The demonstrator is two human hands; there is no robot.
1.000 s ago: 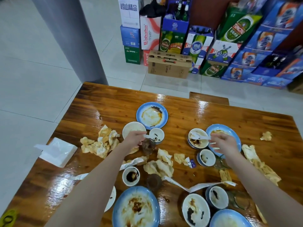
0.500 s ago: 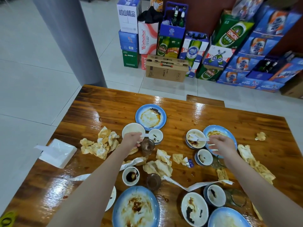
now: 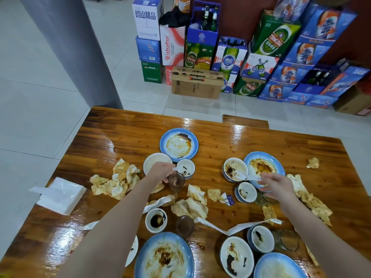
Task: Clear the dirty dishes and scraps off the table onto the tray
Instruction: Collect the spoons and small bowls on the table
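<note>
My left hand [image 3: 160,171] pinches the handle of a white spoon [image 3: 175,169] that reaches toward a small stained bowl [image 3: 186,168], just above a brown glass [image 3: 176,182]. My right hand [image 3: 275,186] pinches the handle of a second white spoon [image 3: 244,176], whose scoop lies in a dirty bowl [image 3: 233,167] beside a blue plate [image 3: 264,165]. Dirty blue plates [image 3: 178,144], bowls and crumpled greasy napkins [image 3: 118,178] cover the wooden table [image 3: 124,133]. No tray is in view.
Near me stand a large blue plate [image 3: 163,257], a sauce dish [image 3: 156,220], bowls [image 3: 235,257] and glasses [image 3: 287,240]. A tissue pack [image 3: 62,194] lies at the left edge. Beyond the table are a grey pillar [image 3: 70,47], a chair back [image 3: 245,121] and stacked beer cartons [image 3: 230,57].
Both hands keep their hold on the spoons and stay almost where they were. The view has shifted slightly.
</note>
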